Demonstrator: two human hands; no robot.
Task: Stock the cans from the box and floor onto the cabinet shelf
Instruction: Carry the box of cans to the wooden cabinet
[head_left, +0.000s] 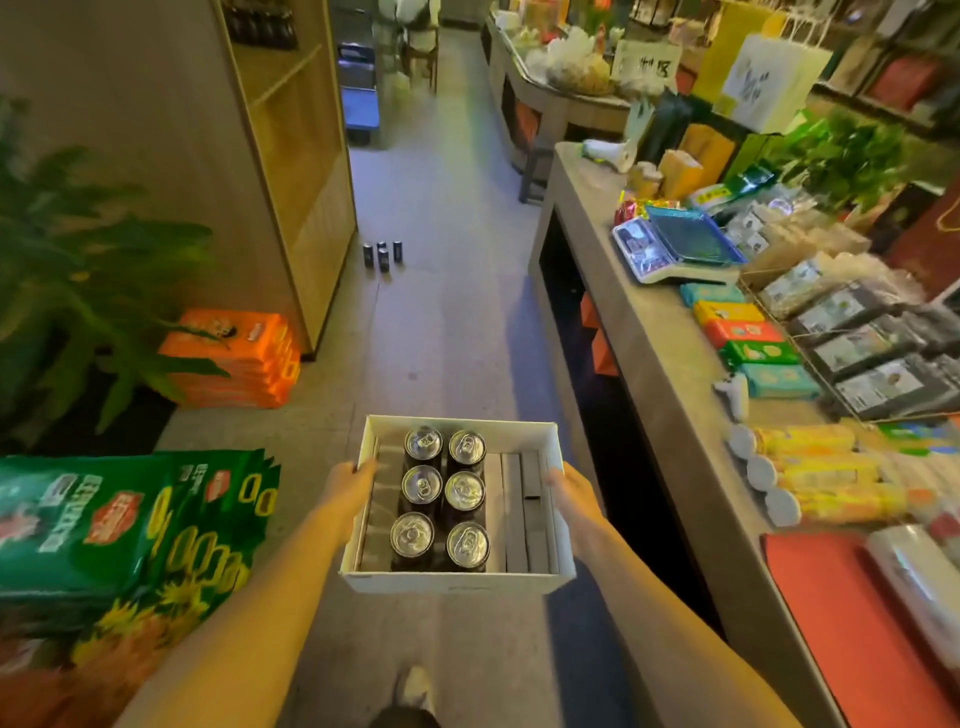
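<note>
Two bare forearms reach in from 6 o'clock, carrying a white box (457, 581) level above the floor (447, 322). Left hand (349, 486) grips the box's left wall, fingers curled over the rim; right hand (571, 493) grips the right wall likewise. Six cans (445, 496) stand upright inside in two columns of three, tops silver, touching one another, with grey dividers on either side. Toward 12 o'clock, four dark cans on the floor (383, 253) stand clustered just beside the foot of the wooden cabinet (291, 156). Green bags (119, 525) lie at 9 o'clock, orange cartons (244, 358) at 10 o'clock. At 3 o'clock, a long surface (639, 332) carries packaged goods and a scale (675, 249).
</note>
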